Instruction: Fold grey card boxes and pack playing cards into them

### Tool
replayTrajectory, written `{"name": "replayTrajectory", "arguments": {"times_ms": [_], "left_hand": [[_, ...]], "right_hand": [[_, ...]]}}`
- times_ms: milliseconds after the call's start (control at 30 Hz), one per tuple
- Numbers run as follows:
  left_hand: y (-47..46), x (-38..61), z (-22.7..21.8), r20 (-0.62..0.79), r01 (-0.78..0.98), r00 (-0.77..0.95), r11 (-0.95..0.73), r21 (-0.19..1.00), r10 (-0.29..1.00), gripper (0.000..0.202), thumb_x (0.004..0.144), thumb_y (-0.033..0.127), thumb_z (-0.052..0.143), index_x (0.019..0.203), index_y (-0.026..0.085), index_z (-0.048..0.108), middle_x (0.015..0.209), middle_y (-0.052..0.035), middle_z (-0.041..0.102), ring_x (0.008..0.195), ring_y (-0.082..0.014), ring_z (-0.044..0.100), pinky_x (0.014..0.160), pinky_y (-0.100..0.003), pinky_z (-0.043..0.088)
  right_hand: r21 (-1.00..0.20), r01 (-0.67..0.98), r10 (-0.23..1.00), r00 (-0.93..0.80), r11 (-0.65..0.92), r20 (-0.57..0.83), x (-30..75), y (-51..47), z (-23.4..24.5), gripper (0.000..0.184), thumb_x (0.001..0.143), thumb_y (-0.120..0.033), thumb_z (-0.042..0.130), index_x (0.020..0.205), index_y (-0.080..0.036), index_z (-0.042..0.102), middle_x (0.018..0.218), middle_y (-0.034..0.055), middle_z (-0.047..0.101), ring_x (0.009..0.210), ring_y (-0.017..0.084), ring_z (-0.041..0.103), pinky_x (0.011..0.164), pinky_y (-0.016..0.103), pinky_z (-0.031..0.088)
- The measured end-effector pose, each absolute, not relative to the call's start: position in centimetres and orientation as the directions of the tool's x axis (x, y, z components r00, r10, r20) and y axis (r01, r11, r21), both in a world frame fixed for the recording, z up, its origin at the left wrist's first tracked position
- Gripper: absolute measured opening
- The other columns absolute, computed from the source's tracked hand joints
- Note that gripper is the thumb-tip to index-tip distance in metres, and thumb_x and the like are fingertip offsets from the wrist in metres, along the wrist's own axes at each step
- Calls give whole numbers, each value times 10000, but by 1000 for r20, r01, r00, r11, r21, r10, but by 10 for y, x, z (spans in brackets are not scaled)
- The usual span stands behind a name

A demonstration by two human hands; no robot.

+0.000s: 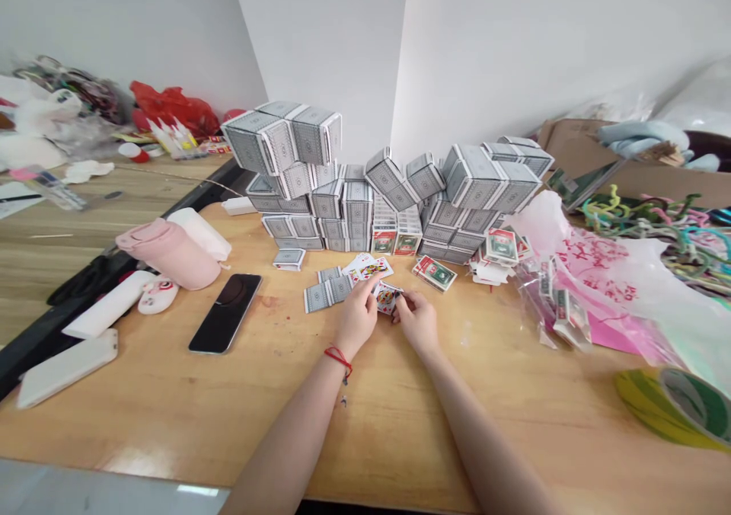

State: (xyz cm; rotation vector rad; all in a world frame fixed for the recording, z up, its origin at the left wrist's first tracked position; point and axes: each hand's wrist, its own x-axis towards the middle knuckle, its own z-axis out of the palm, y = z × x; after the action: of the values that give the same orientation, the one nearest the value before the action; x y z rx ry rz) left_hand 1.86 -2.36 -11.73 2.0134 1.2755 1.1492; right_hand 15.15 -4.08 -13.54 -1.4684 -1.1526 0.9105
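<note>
Both of my hands meet at the middle of the wooden table [400,423]. My left hand [357,317], with a red string bracelet on its wrist, and my right hand [416,318] pinch a small stack of face-up playing cards [387,299] between them. Just beyond lie loose face-up cards [368,267] and a spread of face-down grey-backed cards [328,292]. A boxed deck [435,273] lies to the right of the loose cards. Behind stands a wall of stacked grey card cartons [354,195].
A black phone [225,313] lies left of my hands, with a pink pouch [171,252] and white cases [68,366] further left. Plastic bags with card packs [571,302] and green tape rolls [679,404] fill the right. A second cluttered table [51,233] stands to the left.
</note>
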Motion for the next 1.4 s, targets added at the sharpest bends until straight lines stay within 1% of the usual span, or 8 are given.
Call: {"name": "replayTrajectory", "arguments": {"times_ms": [100,300,467,600,733,900,1167,1400], "left_hand": [[-23,18,-117,434,498,212,-479,723,876,477,773,8,347,1156,242,508,1134,-69,528,1081,-167,487,921,-335,413],[-22,19,-118,444,486,150,-457,745,883,237,815,110,420,968,190,581,1001,-66,569,985,-163,531,894,-343,430],[-24,18,-115,395,444,210,-447,776,894,215,841,155,415,990,202,563,1009,-53,601,976,-155,550,865,-319,444],[-25,18,-116,393,446,208,-445,777,896,199,846,173,419,982,195,563,988,-58,619,946,-157,570,840,-315,455],[-25,18,-117,416,472,188,-453,756,890,190,828,167,449,974,193,567,949,-55,631,909,-163,585,817,-319,466],[-23,16,-120,452,495,65,-422,759,890,176,813,178,475,963,194,565,949,-54,632,897,-162,591,801,-314,473],[-16,13,-128,400,456,-233,-264,850,886,154,778,201,517,918,151,554,859,-69,631,778,-147,605,649,-262,495],[-20,15,-124,371,471,-195,-245,848,908,148,767,209,525,902,156,549,831,-56,630,717,-131,602,630,-252,493]], "right_hand": [[-987,157,974,225,-28,8,152,-42,-129,306,756,-446,468,650,-182,582,477,-8,522,422,134,477,435,246,381],[-990,-119,992,96,-73,-85,154,-41,-123,338,701,-498,563,635,-167,570,555,-4,554,509,125,508,522,242,420],[-880,-437,983,-90,-186,-163,151,-43,-117,304,669,-457,637,835,-209,581,792,14,627,717,165,585,666,285,469],[-767,-581,961,-206,-273,-186,150,-45,-114,291,681,-393,659,893,-205,591,872,36,640,805,186,595,735,331,482],[-699,-623,934,-287,-350,-212,151,-45,-113,252,716,-358,638,897,-186,604,906,46,654,850,198,600,790,379,484],[-688,-662,954,-230,-298,-192,151,-43,-116,189,729,-335,629,849,-190,608,881,44,672,826,194,616,782,387,503],[-732,-650,978,-93,-203,-189,159,-37,-120,288,725,-432,605,867,-182,582,848,62,672,740,210,649,529,298,540],[-749,-634,980,-84,-192,-180,163,-37,-121,344,727,-455,592,954,-198,558,869,46,667,688,215,667,445,272,525]]}}
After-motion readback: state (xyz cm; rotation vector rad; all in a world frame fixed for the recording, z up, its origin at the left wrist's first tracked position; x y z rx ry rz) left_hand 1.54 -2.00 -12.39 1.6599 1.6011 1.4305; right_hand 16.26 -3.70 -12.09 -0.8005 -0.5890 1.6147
